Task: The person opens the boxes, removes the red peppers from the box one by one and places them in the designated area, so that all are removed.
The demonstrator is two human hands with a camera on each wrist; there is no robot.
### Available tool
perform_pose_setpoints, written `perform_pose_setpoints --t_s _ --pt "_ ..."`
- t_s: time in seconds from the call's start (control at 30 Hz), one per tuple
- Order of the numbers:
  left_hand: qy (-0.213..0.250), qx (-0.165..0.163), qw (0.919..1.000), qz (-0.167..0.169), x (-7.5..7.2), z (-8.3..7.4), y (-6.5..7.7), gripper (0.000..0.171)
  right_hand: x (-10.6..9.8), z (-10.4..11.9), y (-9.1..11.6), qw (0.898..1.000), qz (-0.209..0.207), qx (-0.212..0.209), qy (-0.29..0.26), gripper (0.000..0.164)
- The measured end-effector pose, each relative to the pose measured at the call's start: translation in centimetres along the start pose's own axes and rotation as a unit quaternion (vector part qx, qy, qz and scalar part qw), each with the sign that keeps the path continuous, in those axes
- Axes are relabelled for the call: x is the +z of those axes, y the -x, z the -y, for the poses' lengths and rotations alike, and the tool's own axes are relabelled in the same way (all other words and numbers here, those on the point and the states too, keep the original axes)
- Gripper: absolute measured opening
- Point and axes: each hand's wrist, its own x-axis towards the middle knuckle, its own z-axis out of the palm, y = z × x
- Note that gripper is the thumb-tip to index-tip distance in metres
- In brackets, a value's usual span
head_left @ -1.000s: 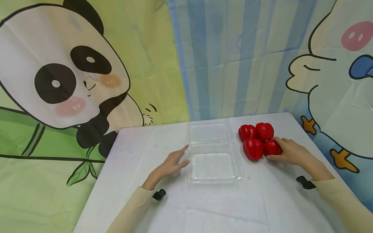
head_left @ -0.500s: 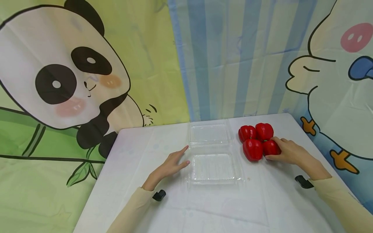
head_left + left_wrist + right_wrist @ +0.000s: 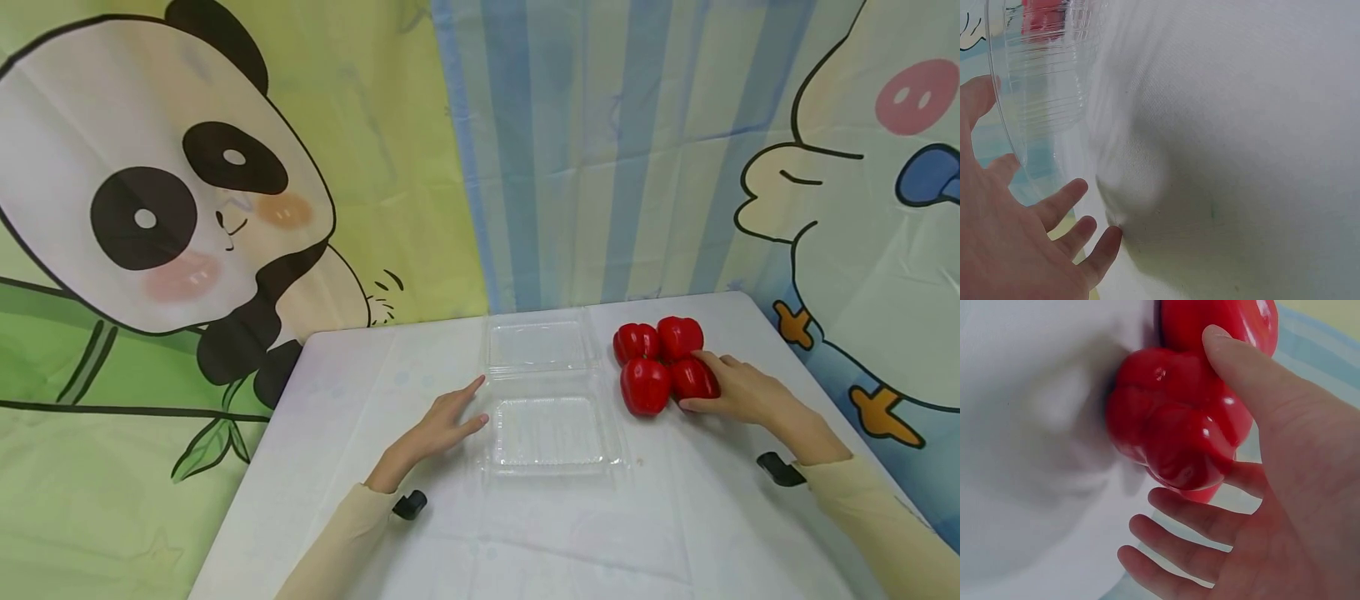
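Several glossy red bell peppers cluster on the right of the table in the head view. The nearest right one, a bell pepper (image 3: 694, 379), sits between the thumb and index finger of my right hand (image 3: 742, 390). In the right wrist view the remaining fingers of that hand stretch out beside the pepper (image 3: 1179, 422). A clear plastic clamshell box (image 3: 551, 468) lies unfolded in the middle, lid (image 3: 538, 343) toward the back. At its left edge is my left hand (image 3: 437, 427), fingers spread, thumb and index finger at the rim (image 3: 999, 106) in the left wrist view.
A white cloth covers the table (image 3: 360, 392). Behind it hangs a printed curtain (image 3: 390, 167) with a panda and other cartoon figures. Three more peppers touch the held one, including one at front left (image 3: 645, 387). Black straps (image 3: 780, 469) sit at both wrists.
The right hand and its bell pepper have shifted slightly left, and the front-left pepper has moved left with them. My left hand and the clear box stay put.
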Motion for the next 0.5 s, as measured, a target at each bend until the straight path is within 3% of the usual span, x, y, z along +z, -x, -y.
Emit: perform_pose_setpoints --t_s 0.33,0.5 --pt "0.008 -0.002 1.0 0.0 0.0 0.0 0.0 0.073 -0.7 0.0 0.2 1.0 0.01 0.009 -0.009 0.107" --pt "0.02 -0.017 0.9994 -0.023 0.3 0.3 -0.1 0.072 -1.4 -0.2 0.3 1.0 0.018 0.01 -0.015 0.105"
